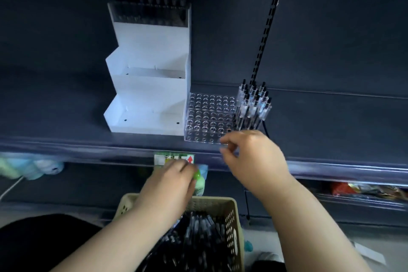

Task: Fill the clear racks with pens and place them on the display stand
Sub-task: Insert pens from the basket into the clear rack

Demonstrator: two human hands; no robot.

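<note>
A white tiered display stand (150,86) sits on the dark shelf (331,121), its top step holding a pen-filled rack (150,12). Just beside its base lies an empty clear rack (207,117), with a part-filled rack (251,106) of black pens against it. The right hand (254,157) is at the empty clear rack's front corner, fingers (224,140) curled, seemingly pinching it. The left hand (170,183) hangs over the far rim of the beige basket (234,207) of pens (198,229); I cannot tell its fingers' state through the blur.
</note>
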